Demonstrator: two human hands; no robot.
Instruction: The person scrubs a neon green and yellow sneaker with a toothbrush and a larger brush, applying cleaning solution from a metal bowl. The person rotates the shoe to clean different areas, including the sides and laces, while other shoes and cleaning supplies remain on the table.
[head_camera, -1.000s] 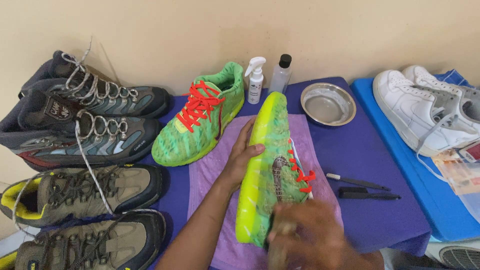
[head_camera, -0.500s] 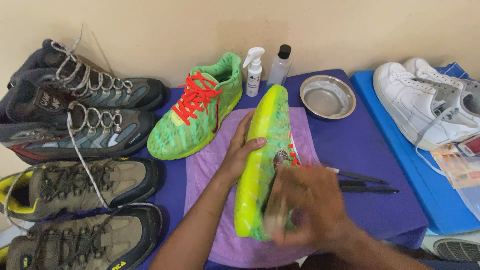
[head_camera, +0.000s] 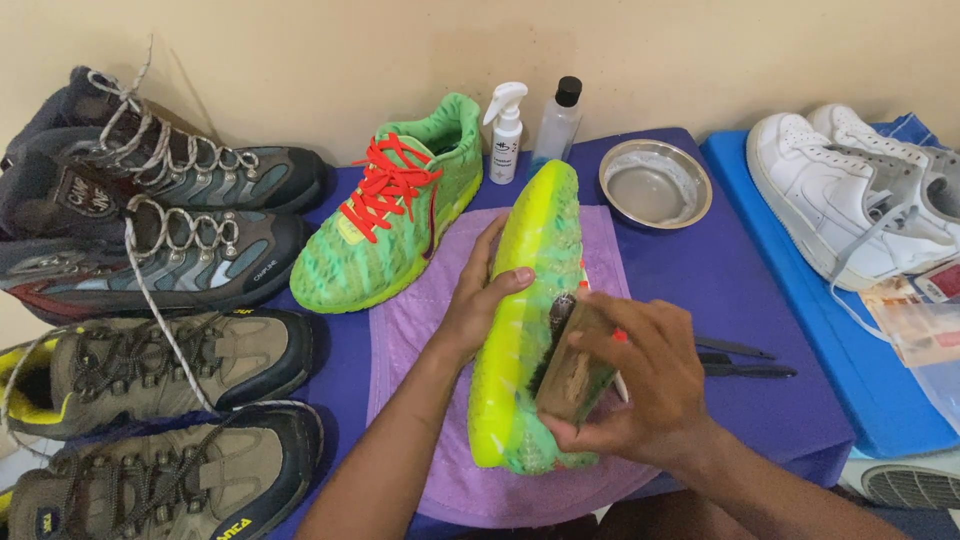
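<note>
A green sneaker (head_camera: 528, 270) with a neon-yellow sole lies on its side on a purple towel (head_camera: 415, 330). My left hand (head_camera: 478, 297) grips its sole edge and steadies it. My right hand (head_camera: 640, 385) holds a wooden brush (head_camera: 572, 362) pressed against the sneaker's upper, near the red laces. The matching green sneaker (head_camera: 395, 215) with red laces stands upright just behind, to the left.
A white spray bottle (head_camera: 505, 118), a clear black-capped bottle (head_camera: 556, 122) and a metal bowl (head_camera: 655, 182) stand at the back. Two small black brushes (head_camera: 745, 360) lie at right. Several hiking boots (head_camera: 160, 260) crowd the left; white sneakers (head_camera: 850, 210) rest on a blue board.
My right hand has moved the brush up along the sneaker's upper from near the heel toward the middle. The left hand has kept its hold; the view has shifted slightly.
</note>
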